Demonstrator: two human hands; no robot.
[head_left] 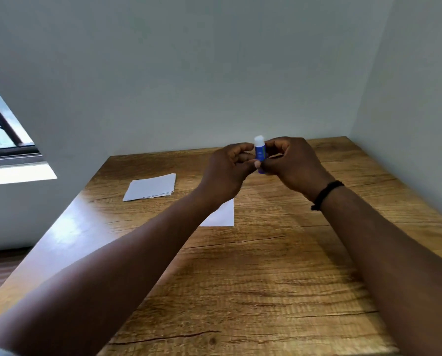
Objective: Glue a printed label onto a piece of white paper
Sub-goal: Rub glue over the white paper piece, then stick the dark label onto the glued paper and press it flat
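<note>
A blue glue stick (260, 151) with a white top stands upright in the air above the far middle of the wooden table (266, 278). My left hand (227, 170) and my right hand (291, 163) both pinch it, one from each side. A single white paper sheet (222, 214) lies flat on the table below my left wrist, partly hidden by my forearm. A small stack of white sheets (151, 187) lies to the left of it. No printed label can be made out.
The table sits in a corner, with a pale wall (214, 73) behind it and another on the right. A window (1, 129) is at the far left. A black band (326, 195) circles my right wrist.
</note>
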